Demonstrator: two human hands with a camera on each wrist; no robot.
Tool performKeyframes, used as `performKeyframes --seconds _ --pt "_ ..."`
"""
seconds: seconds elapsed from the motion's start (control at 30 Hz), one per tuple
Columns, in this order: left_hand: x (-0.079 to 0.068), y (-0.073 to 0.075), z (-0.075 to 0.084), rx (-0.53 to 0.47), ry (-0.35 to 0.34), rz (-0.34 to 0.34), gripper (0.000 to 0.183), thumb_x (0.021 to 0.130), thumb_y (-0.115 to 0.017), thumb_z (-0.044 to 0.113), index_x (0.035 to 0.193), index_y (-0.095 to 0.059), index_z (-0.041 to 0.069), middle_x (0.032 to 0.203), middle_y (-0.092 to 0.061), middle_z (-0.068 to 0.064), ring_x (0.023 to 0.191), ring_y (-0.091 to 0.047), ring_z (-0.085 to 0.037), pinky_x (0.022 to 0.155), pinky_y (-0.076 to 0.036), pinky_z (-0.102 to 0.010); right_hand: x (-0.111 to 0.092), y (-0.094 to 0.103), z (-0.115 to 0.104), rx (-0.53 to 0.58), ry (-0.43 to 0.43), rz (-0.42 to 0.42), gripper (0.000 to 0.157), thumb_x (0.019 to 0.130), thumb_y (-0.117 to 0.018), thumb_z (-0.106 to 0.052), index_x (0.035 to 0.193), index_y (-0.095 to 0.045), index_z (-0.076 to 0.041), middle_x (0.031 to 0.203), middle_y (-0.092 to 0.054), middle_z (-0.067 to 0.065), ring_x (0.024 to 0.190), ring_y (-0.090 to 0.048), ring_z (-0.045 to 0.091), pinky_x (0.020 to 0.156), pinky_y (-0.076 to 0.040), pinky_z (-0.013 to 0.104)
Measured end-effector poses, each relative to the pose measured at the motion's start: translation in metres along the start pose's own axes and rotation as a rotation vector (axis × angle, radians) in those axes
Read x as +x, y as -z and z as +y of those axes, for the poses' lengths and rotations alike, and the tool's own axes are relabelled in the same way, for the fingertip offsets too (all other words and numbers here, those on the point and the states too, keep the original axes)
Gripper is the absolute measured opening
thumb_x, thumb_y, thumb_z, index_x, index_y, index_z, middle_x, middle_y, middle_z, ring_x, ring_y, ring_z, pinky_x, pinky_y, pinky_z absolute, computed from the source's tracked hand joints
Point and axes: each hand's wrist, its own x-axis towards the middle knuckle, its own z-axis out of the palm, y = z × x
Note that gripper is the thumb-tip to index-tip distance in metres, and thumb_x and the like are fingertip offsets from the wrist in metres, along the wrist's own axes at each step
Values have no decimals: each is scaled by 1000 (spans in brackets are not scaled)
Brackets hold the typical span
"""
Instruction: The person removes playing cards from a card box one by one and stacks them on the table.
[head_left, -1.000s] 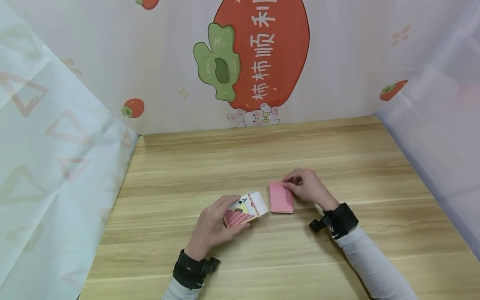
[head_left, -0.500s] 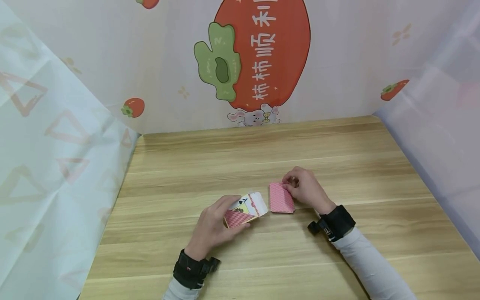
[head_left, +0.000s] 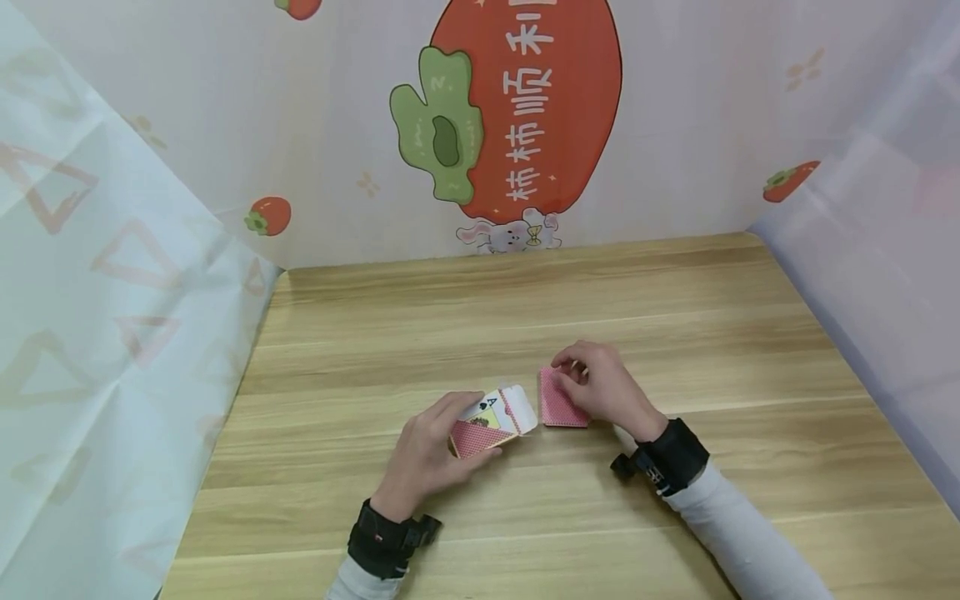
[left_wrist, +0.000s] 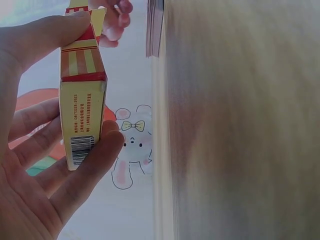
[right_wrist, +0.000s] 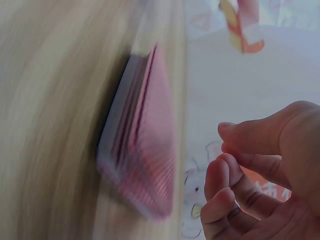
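Observation:
My left hand [head_left: 427,450] grips a red-and-white playing-card box [head_left: 478,437] between thumb and fingers, its white end flap [head_left: 523,406] open toward the deck. The box's front shows an ace. In the left wrist view, the narrow end of the box [left_wrist: 82,120] carries a barcode. A deck of red-backed playing cards [head_left: 558,408] lies face down on the table, just right of the box. Over its right part is my right hand [head_left: 603,387]. In the right wrist view, that hand's fingers [right_wrist: 240,175] are loosely bent above the deck [right_wrist: 150,140], with nothing between them.
The wood-grain table [head_left: 360,333] ends at a white printed back curtain [head_left: 337,125]. Pale cloth [head_left: 127,333] hangs along the left side, and another sheet [head_left: 892,275] along the right. Black wrist cameras [head_left: 382,537] are strapped on both arms.
My right hand has shifted left from the deck's upper right corner and now covers more of the deck. The left hand and the card box keep their place.

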Motion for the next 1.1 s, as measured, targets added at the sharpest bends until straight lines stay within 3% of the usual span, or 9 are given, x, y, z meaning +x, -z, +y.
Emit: performKeyframes --seconds 0.17,0.37,0.43,0.6,0.77,1.1 --pt "0 -1 0 4 -15 17 73 73 -87 45 133 -59 15 126 -64 5 99 -64 -6 75 -56 -28 -4 -5 -16 92 61 -47 7 90 -74 -11 97 -74 -11 85 -67 -5 71 -60 10 62 -52 27" --pt "1 -2 1 -8 -42 23 73 73 -88 45 133 -59 16 125 -64 6 98 -64 -5 74 -56 -26 -9 -14 -29 446 9 -260 5 93 -71 -12 98 -72 -12 85 -68 3 65 -66 18 58 -56 31" --pt "2 -2 2 -12 -48 17 72 73 -87 44 133 -59 16 125 -64 6 99 -64 -5 74 -55 -26 -9 -19 -30 493 16 -285 6 92 -73 -13 98 -71 -11 88 -68 5 68 -68 20 61 -57 32" --pt "1 -2 3 -13 -60 3 72 73 -87 45 133 -60 15 127 -65 5 103 -64 -5 77 -56 -25 -12 -28 -33 502 33 -281 12 89 -76 -8 99 -70 -7 93 -67 7 76 -69 20 66 -58 30" --pt "0 -4 4 -42 -79 2 74 72 -89 43 133 -61 14 128 -64 5 106 -64 -6 78 -56 -26 -15 -34 -33 489 35 -240 18 84 -78 -1 98 -66 -5 88 -65 8 72 -64 20 62 -56 31" --pt "-1 -5 6 -30 -80 3 72 73 -87 45 133 -61 13 127 -65 5 105 -65 -6 77 -56 -25 -17 -33 -34 457 -7 -230 19 84 -79 -3 95 -65 -10 85 -65 4 73 -63 18 66 -57 30"
